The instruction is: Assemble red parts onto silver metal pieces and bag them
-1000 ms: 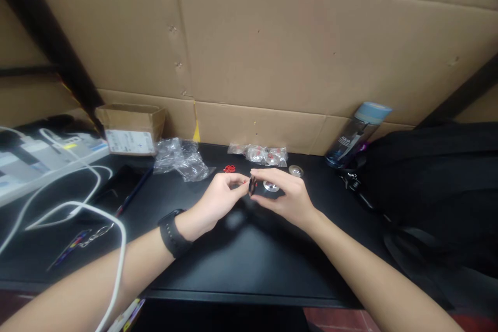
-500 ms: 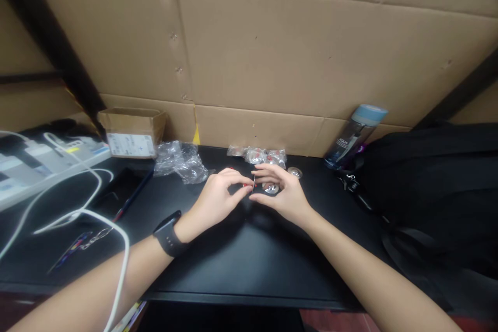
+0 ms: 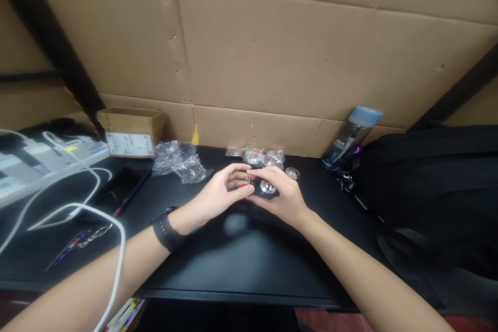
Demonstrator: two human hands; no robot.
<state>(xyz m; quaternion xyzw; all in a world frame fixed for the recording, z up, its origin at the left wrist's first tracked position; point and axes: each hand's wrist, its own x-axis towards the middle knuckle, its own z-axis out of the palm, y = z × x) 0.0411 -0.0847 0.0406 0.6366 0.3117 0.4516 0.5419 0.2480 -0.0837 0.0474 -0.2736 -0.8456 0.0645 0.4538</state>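
Note:
Both hands meet above the black desk (image 3: 249, 275), fingertips together around a small thin-edged metal disc with a red part (image 3: 244, 184). My left hand (image 3: 221, 192), with a black watch on its wrist, is closed on it between thumb and fingers. My right hand (image 3: 286, 194) curves round from the other side, its fingertips at the disc's edge; the fingers hide most of it. Just behind the right hand's fingers lies a shiny silver disc (image 3: 267, 187) with a reddish centre. Another silver disc (image 3: 292, 173) rests farther right.
Several bagged discs (image 3: 254, 155) lie by the cardboard wall. Crumpled clear plastic (image 3: 181, 162) and a small carton (image 3: 132, 135) are at left, near a power strip (image 3: 46, 163) and white cable (image 3: 122, 238). A bottle (image 3: 352, 137) and black bag (image 3: 431, 202) stand at right.
The hands have drawn closer together, and the right fingertips now meet the left ones around the disc. The view has shifted slightly.

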